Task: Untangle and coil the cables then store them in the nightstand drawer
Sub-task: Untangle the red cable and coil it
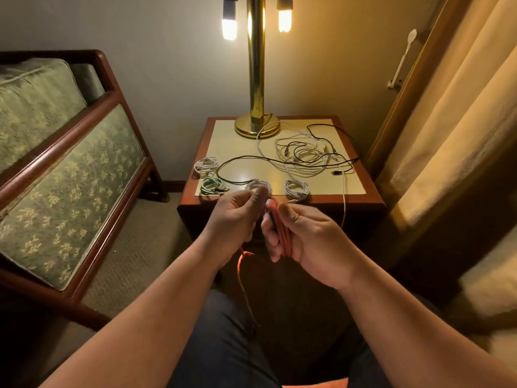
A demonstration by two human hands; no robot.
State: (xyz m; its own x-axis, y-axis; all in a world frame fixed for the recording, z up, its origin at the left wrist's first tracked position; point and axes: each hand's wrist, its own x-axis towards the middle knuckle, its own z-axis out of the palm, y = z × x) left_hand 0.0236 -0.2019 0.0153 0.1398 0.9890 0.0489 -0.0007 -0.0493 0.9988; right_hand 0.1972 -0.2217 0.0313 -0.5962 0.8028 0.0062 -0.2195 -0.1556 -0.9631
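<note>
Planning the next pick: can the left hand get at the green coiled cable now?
Probably not yet: the left hand holds the red cable; the green coiled cable lies uncovered just beyond it.

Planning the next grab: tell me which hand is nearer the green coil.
Left. The left hand hovers just in front of the green coil, slightly right; the right hand is farther right, holding the red cable.
</note>
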